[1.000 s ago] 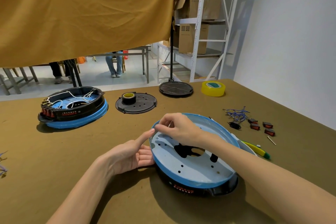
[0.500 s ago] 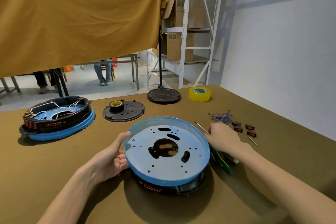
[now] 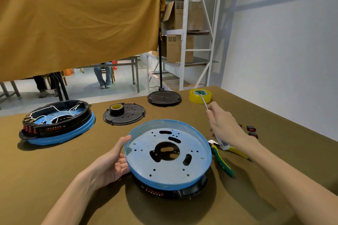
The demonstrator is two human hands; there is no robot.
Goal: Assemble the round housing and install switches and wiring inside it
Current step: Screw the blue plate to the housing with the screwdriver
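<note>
Since half a second ago our right hand (image 3: pixel 226 129) has lifted off the table to the right of the housing and now carries a screwdriver (image 3: pixel 204 102), fingers curled round its handle, the thin shaft pointing up and away toward the yellow tape roll (image 3: pixel 200 95). Before that it was down among the tools; a second ago it was pinching at the plate's far rim.

The round housing (image 3: pixel 168 159) sits near centre on the brown table (image 3: pixel 45 170), blue perforated plate uppermost, the black shell beneath it showing at the near edge. Our left hand (image 3: pixel 113 162) has stayed at its left rim, fingers extended and cupped against the blue edge, steadying rather than gripping.

We judge that screws come next: the plate is seated, tool in hand.

Just right of the housing lie green-handled pliers (image 3: pixel 222 160). Farther right, small red-and-black switches (image 3: pixel 251 128), not yet installed. Far left, a second housing (image 3: pixel 58 124) already wired, with switches fitted. Beyond, a black cover plate (image 3: pixel 124 115) bearing a black tape roll (image 3: pixel 117 108), and a round stand base (image 3: pixel 164 97).
</note>
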